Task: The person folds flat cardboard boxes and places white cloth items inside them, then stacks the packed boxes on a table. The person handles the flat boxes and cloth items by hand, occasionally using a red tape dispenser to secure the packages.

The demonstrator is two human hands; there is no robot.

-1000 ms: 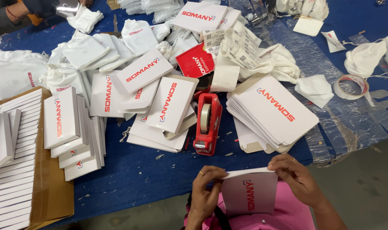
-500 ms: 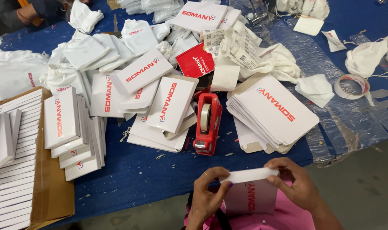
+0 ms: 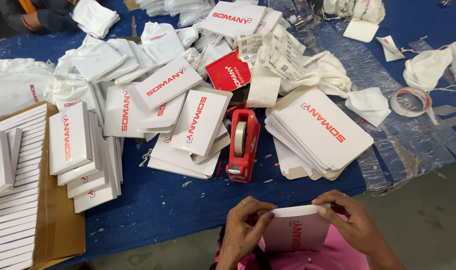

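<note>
Both my hands hold one white flat carton with red lettering, close to my body below the table's front edge. My left hand pinches its upper left corner. My right hand grips its upper right edge with fingers curled over the top flap. The carton stands roughly upright, its printed face toward me. A red tape dispenser lies on the blue table just beyond my hands. To the right of it sits a stack of flat white cartons.
Assembled white boxes stand stacked at the left beside a brown cardboard case filled with more. Loose boxes and white cloth pouches cover the middle. A tape roll lies on clear plastic at right. Another person's hand shows at top left.
The carton was turned: its flap was folded toward edge-on half a second ago, and its printed face now stands upright again between my hands. The person at top left moved a white pouch.
</note>
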